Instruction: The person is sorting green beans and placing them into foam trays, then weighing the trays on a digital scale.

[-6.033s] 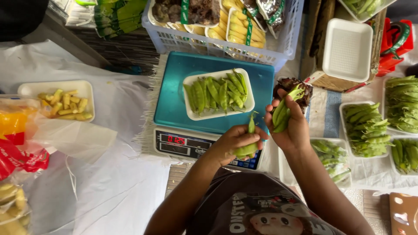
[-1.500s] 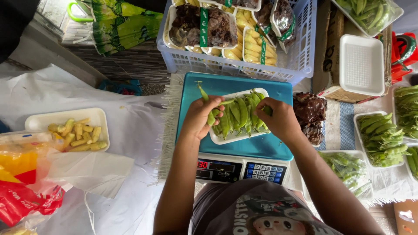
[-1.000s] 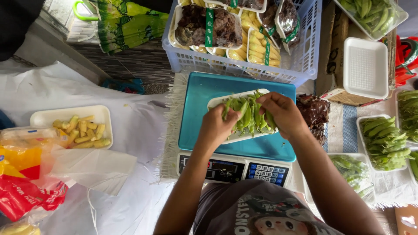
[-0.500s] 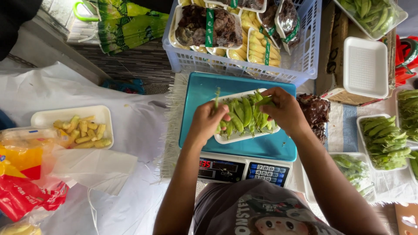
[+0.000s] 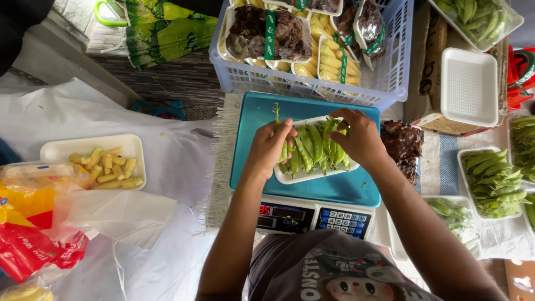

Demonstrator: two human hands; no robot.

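Observation:
A white foam tray heaped with green pea pods sits on the blue pan of a digital scale. My left hand rests on the tray's left end, fingers curled over the pods, one stem poking up above it. My right hand presses on the pods at the tray's right end.
A blue-white crate of wrapped trays stands behind the scale. A tray of yellow pieces and plastic bags lie left. An empty foam tray, dark mushrooms and more pod trays are right.
Both hands came onto the tray, and over the last second they have shifted slightly on the pods, pressing them flat. Six seconds ago they held loose pods near the scale's front.

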